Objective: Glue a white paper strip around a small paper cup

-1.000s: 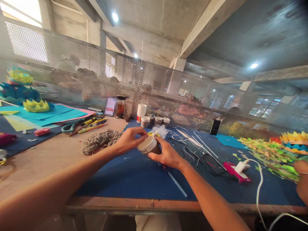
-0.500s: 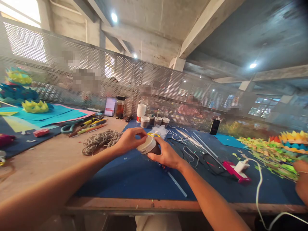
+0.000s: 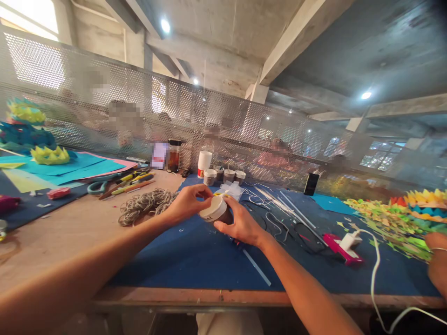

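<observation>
My right hand [image 3: 240,221] is wrapped around a small paper cup [image 3: 213,213], tilted above the blue mat [image 3: 167,265]. The cup has a whitish band with dark letters and a brown part under my fingers. My left hand [image 3: 191,201] is closed in a pinch at the cup's upper left edge; what sits between those fingertips is too small to make out. Something thin and yellow [image 3: 218,194] shows at the cup's far edge, between both hands. Behind the hands lies a clear plastic piece [image 3: 233,190].
Left of my hands lies a bundle of grey cord [image 3: 141,207], with pliers [image 3: 98,187] beyond. Several cups [image 3: 228,175] stand at the back. On the right are thin white rods [image 3: 275,200], a pink power strip [image 3: 344,251] with a white cable, paper scraps [image 3: 384,223] and another person's hand [image 3: 436,256].
Almost nothing differs. My right hand keeps its grip on the cup, and my left fingers stay pinched at its edge, with only a slight shift of the cup.
</observation>
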Demonstrator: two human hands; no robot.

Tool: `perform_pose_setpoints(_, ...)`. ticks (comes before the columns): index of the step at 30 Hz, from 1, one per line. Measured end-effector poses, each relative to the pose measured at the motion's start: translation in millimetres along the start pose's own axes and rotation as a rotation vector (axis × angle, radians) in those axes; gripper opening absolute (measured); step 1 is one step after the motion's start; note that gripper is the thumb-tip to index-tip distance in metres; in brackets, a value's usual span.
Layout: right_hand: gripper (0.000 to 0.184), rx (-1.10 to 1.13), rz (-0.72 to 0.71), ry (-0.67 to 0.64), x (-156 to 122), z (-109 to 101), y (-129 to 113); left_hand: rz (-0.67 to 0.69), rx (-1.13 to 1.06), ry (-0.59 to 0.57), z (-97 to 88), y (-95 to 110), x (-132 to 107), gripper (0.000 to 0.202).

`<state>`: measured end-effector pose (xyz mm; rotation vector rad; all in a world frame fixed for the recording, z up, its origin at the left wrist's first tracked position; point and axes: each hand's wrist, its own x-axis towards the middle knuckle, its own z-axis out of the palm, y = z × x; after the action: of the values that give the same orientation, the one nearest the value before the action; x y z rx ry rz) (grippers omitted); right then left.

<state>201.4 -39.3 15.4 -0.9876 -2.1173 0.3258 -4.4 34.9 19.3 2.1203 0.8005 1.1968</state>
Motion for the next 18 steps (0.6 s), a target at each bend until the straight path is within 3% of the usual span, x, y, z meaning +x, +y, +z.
perform_pose_setpoints(9, 0.049, 0.004, 0.016, 0.071, 0.5, -5.6, -6.4, -0.145, -0.284, -0.016, -7.1, 9.9, 1.0, 0.022)
perform_pose_setpoints(18, 0.052, -0.032, -0.041, 0.090, 0.2, -3.5, -2.8, -0.185, -0.347, -0.009, -5.2, 5.1, 1.8, 0.022)
